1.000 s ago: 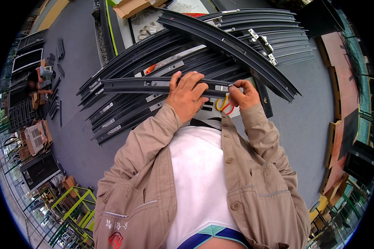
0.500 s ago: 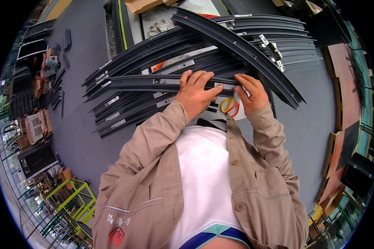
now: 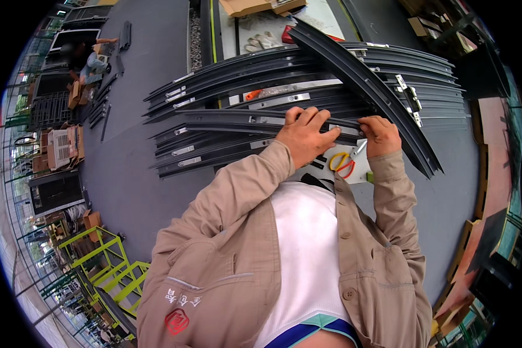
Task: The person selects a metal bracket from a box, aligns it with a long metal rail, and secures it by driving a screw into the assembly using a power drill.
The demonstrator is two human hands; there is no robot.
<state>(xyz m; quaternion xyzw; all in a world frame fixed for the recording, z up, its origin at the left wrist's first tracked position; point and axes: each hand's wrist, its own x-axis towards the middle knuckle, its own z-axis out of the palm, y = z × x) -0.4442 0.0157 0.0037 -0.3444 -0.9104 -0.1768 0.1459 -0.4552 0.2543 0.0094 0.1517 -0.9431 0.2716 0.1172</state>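
My left hand (image 3: 305, 138) is wrapped over a dark, slightly curved metal profile (image 3: 226, 118), fingers across its top and thumb on the near side. A silver plate (image 3: 260, 120) sits in its channel beside that hand. At the profile's right end, the fingers of my right hand (image 3: 381, 137) are pinched together; anything small between them is hidden. Just below lies a pair of scissors (image 3: 342, 165) with yellow and red handles, blades toward my right hand. Another long dark profile (image 3: 368, 87) lies diagonally over the stack, beyond my right hand.
Stacked dark profiles (image 3: 214, 77) fan out to both sides, ends overhanging. Silver brackets (image 3: 409, 98) lie on the right part. An orange-tipped tool (image 3: 253, 94) and white gloves (image 3: 264, 40) are farther back. A cardboard box (image 3: 246, 7) and another person (image 3: 90, 61) show beyond.
The whole view has shifted, so the bench appears lower and farther right. My right thumb and fingers have drawn closer together at the profile's end. My left hand keeps its grip.
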